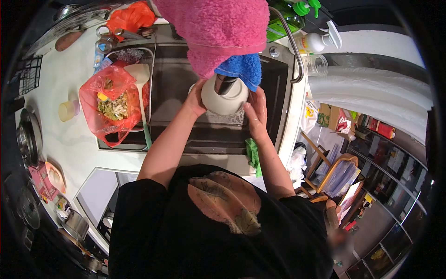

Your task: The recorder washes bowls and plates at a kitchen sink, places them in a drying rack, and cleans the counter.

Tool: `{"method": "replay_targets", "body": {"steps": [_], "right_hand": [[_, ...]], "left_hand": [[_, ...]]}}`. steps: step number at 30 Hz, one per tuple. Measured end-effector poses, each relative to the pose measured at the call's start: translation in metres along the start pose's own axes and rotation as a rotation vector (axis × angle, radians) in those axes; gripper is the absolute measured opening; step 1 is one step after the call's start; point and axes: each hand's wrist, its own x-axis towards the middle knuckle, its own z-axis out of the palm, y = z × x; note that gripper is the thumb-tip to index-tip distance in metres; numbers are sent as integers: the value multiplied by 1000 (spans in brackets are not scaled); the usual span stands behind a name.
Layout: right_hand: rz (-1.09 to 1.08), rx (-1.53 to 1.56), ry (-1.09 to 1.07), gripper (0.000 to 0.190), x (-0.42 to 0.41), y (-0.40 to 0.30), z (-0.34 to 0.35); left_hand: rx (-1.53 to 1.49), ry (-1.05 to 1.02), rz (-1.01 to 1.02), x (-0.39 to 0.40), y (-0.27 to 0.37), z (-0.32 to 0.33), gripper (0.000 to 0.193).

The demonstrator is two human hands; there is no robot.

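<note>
A white bowl (pixel 223 105) is between my two hands over the dark sink (pixel 174 134), its rounded underside and foot ring facing up. My left hand (pixel 195 100) grips its left side, with the fingers partly hidden behind it. At the right side, my wet right hand (pixel 257 113) holds the bowl with the thumb toward me. Just above the bowl, the dark tip of a faucet (pixel 223 84) overlaps its far part in view. A blue cloth (pixel 244 68) and a pink towel (pixel 226 31) hang in front of the rest of the faucet.
A red plastic bag (pixel 89 101) with food scraps sits in a wire rack left of the sink, beside a spatula (pixel 141 90). A green cloth (pixel 253 155) hangs at the near edge. Curved metal tubing (pixel 296 52), a spray bottle (pixel 313 42) and a green pump bottle (pixel 284 21) stand right.
</note>
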Motion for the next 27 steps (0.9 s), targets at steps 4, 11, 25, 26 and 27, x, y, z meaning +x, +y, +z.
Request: {"method": "replay_targets", "body": {"steps": [4,11,25,26,27], "right_hand": [[31,-119,-12,70,10,-1,20],[93,126,-191,59,28,34,42],[265,318,-94,42,32,19,54],[267,275,-79,42,31,18,52],[266,273,-75,42,30,22,47]], "left_hand": [[-70,-22,48,-9,4,10,47],[-134,23,217,-35,31,-1,56],[-95,118,279,-46,35,11,57],[-95,118,276,-45,34,11,57],[-80,110,259,-42,33,12,57]]}}
